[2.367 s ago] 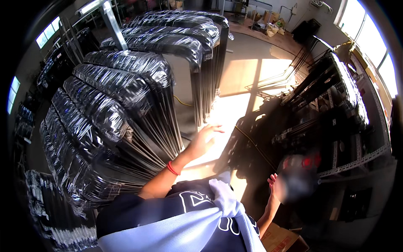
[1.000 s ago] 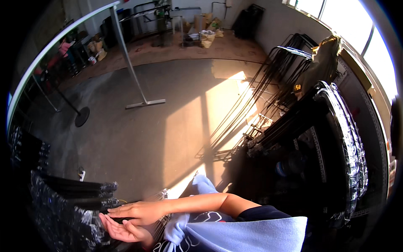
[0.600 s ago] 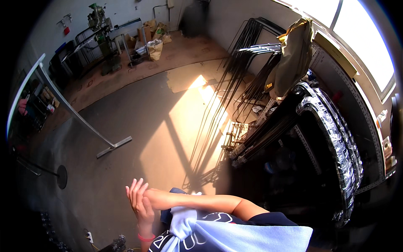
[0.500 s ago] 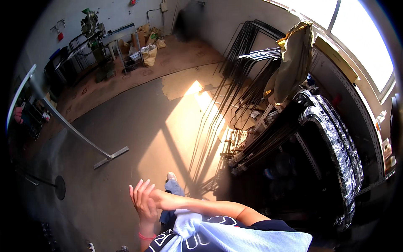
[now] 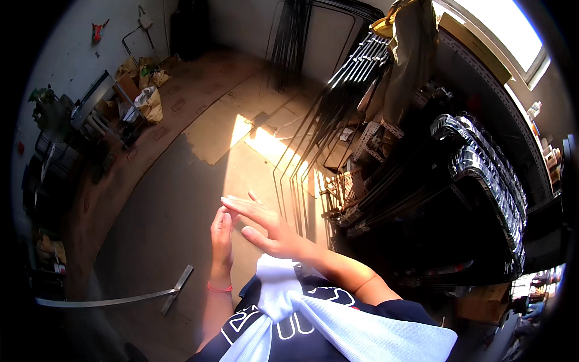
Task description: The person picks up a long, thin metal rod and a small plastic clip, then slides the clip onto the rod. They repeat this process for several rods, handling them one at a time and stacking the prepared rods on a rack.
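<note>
My left hand (image 5: 222,241) is held upright in front of my body, with a red band (image 5: 219,288) on its wrist. Reaching across from the right, my right hand (image 5: 268,228) has its fingers stretched out and its thumb apart. Its fingertips meet or overlap those of the left hand; exact contact is hard to make out. Neither hand holds an object. Just below them hangs a knotted light-blue cloth (image 5: 280,301) over a dark printed shirt (image 5: 325,338).
Black bent metal frames (image 5: 356,72) stand to the right, with a coat (image 5: 410,66) hanging beside them. Plastic-wrapped curved parts (image 5: 488,175) lie further right. A metal stand foot (image 5: 177,289) rests at the lower left. Bags (image 5: 148,104) and a machine (image 5: 54,114) are at the far left.
My view has swung to the right, shifting the room leftward. My right hand has moved from behind the left palm to its fingertips, and both hands sit higher in view.
</note>
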Demonstrator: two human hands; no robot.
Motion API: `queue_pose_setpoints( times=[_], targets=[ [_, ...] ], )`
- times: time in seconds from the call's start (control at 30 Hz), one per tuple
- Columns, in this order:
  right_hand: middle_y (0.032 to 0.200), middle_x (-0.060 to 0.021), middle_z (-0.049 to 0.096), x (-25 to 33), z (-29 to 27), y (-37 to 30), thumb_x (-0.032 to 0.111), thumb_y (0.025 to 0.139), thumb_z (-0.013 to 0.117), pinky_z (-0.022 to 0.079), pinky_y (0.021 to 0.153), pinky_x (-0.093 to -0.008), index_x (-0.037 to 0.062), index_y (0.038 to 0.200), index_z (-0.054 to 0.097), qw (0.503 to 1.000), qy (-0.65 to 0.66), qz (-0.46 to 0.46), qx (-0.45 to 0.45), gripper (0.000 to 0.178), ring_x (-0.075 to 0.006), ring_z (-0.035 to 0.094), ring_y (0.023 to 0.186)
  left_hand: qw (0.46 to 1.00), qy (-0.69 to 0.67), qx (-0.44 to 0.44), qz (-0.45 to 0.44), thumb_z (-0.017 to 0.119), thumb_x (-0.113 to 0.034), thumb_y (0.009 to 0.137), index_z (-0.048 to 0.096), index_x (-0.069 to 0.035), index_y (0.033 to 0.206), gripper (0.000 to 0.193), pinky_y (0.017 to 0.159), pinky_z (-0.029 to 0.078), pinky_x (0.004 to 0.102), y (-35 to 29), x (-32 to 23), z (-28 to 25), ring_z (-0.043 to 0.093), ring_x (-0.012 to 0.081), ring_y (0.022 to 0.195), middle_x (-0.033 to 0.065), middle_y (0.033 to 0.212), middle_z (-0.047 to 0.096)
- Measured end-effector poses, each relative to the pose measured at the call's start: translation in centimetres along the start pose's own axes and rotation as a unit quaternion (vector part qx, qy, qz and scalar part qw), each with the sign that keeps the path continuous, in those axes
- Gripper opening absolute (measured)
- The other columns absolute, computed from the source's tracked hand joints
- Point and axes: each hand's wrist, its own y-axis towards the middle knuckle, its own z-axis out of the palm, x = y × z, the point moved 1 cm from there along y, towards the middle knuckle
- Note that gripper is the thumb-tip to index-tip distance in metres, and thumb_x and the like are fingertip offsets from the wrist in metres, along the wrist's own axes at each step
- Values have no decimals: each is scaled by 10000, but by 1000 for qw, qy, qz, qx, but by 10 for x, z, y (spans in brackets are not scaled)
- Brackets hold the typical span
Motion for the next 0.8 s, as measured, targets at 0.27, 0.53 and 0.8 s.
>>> queue_pose_setpoints(
  times=[0.27,0.53,0.8],
  targets=[
    [1334,-114,372,-116,-39,83,253,819,498,6,1054,-507,97,1287,398,948,-316,6,-44,504,-234,309,1264,885,-415,137,-161,302,-387,919,335,1,1279,530,1017,280,397,157,15,38,374,283,1205,196,1300,374],
    [1249,-169,465,-273,-141,150,221,883,491,269,1007,-385,8,1250,429,954,-2,257,-156,429,-261,425,1172,946,-264,137,-127,396,-294,920,393,-23,1251,427,1005,294,333,296,-8,26,405,178,1181,113,1272,435],
    [1165,-161,514,-281,-201,213,46,882,424,383,924,-326,-57,1171,474,938,86,280,-185,311,-228,498,1066,937,-259,165,-163,391,-224,927,478,-46,1164,309,910,395,298,371,7,42,532,161,1026,68,1139,532]
  ],
)
